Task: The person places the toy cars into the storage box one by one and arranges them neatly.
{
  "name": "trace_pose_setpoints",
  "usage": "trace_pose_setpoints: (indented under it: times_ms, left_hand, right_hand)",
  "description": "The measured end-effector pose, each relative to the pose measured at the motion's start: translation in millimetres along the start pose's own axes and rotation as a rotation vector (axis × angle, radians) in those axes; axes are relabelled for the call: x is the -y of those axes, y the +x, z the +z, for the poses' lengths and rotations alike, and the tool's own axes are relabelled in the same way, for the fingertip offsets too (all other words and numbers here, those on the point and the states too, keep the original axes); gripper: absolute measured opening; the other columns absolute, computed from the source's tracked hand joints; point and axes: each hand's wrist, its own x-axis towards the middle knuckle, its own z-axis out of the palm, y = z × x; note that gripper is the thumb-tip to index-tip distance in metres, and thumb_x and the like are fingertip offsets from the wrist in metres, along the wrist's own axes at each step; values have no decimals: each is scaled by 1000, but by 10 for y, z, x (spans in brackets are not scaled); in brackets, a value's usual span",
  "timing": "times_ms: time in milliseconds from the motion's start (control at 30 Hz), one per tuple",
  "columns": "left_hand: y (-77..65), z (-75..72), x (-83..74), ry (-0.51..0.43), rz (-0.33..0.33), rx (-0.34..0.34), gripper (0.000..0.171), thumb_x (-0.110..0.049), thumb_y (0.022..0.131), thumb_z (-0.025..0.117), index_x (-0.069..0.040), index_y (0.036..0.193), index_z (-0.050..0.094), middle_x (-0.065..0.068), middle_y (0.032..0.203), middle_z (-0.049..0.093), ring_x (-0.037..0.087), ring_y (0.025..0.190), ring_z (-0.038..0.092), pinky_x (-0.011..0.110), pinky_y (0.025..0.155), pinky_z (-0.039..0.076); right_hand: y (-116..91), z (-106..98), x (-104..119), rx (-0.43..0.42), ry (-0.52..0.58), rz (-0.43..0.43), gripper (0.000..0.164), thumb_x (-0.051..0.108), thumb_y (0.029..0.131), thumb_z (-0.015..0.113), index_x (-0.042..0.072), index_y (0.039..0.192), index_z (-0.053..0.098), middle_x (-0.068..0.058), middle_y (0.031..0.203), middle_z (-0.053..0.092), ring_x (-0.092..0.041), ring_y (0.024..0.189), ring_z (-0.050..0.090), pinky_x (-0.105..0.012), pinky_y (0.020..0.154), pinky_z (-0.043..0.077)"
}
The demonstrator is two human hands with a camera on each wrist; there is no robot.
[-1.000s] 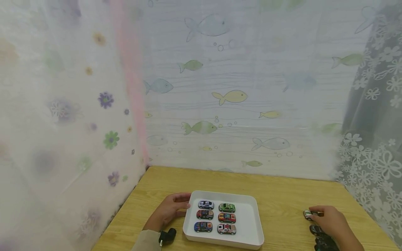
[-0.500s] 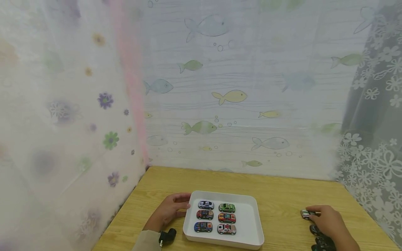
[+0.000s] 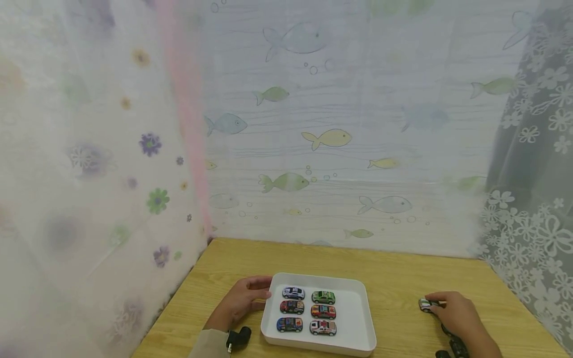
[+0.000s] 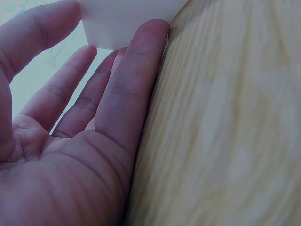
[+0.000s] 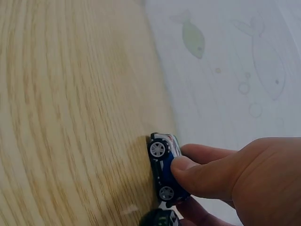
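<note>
My right hand (image 3: 458, 315) pinches a small toy car (image 3: 424, 305) low over the table, right of the tray. In the right wrist view, the thumb presses the blue side of this toy car (image 5: 164, 172), whose wheels face the camera. Directly below it, a second dark green toy car (image 5: 162, 218) is partly cut off by the frame. My left hand (image 3: 243, 298) touches the left wall of a white tray (image 3: 353, 318). Nearly straight fingers (image 4: 134, 70) meet the white wall in the left wrist view. Inside the tray, several toy cars stand in two columns, including a green one (image 3: 324, 297).
Everything stands on a wood-grain table (image 3: 394, 278). Fish-patterned curtain (image 3: 331, 189) hangs behind it, with flowered sheeting at both sides. A black device (image 3: 238, 338) sits at the left wrist, and dark objects (image 3: 457, 346) lie partly hidden under the right forearm.
My right hand has moved a little to the left with the pinched toy car. The left hand, the tray and the cars inside it have stayed in place.
</note>
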Motion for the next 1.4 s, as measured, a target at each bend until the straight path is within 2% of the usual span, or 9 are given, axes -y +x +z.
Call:
trace_pose_setpoints:
  times_ms: [133,400,700,967,1167,1400]
  left_hand:
    - [13,-9,13,4,5,1,54,-9,94,75,-2,145,57,18,143,61,25,118,67,44,94,62]
    - [24,-19,25,5,9,2,53,-9,94,75,-2,144,58,18,143,61,26,118,67,45,93,62]
    - [25,-16,30,-12,10,10,53,-7,94,75,-1,144,57,18,142,61,26,118,67,45,94,62]
    - [23,-4,19,-5,4,4,54,-8,94,76,-2,144,58,17,142,61,25,118,67,44,94,62]
    - [7,4,-14,-12,6,20,53,-8,95,73,-1,145,56,19,143,61,26,119,66,44,94,61]
    - [-2,1,-28,-9,6,26,53,-7,96,73,-1,145,56,17,142,61,26,119,66,45,95,61]
  right_hand:
    - [15,55,58,-27,-10,-44,29,10,90,76,2,119,76,-25,118,73,-44,102,69,-53,76,59]
    - [61,144,210,-61,-1,-63,25,7,90,76,4,114,78,-21,115,75,-45,104,69,-55,81,59]
    - [158,262,379,-60,8,-100,22,6,89,78,6,111,80,-16,111,77,-40,102,71,-54,81,59]
    - [197,310,492,-42,63,-77,24,9,92,75,6,115,78,-17,117,75,-38,102,71,-50,80,61]
    - [223,306,619,-73,76,-83,23,12,91,78,11,114,79,-14,118,76,-33,99,73,-47,76,61]
    - [176,211,837,-85,171,-110,25,15,92,77,10,117,79,-10,109,78,-28,94,76,-40,69,61]
